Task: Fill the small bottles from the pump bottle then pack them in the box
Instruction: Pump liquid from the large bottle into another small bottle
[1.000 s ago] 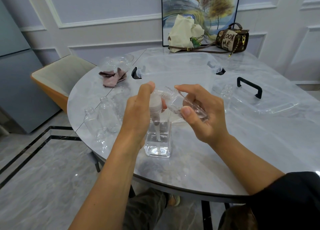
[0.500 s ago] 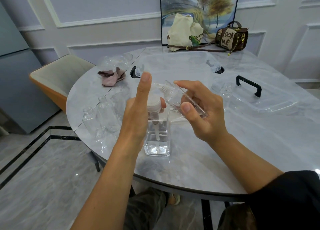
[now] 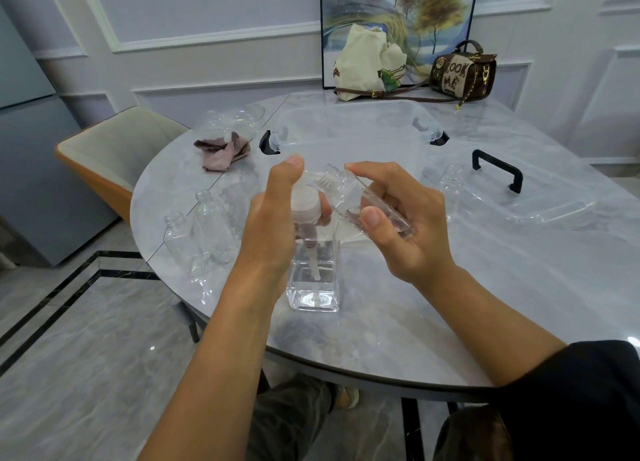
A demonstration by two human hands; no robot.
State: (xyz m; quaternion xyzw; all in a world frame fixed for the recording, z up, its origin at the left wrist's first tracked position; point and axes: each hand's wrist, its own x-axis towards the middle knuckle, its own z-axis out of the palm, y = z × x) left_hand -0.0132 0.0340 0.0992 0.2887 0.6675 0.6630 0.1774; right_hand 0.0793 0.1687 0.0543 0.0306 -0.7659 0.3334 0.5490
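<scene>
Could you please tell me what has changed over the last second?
The thumb of the left hand rose off the head of the pump bottle, then came back down toward it. The right hand still holds the tilted small bottle at the spout; pump bottle and box stayed put.

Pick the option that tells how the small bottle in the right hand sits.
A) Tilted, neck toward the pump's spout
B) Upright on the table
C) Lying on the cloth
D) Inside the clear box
A: the right hand holds the small bottle off the table at a slant, its threaded neck against the spout of the pump bottle, which the left hand grips with its thumb on top.
</scene>
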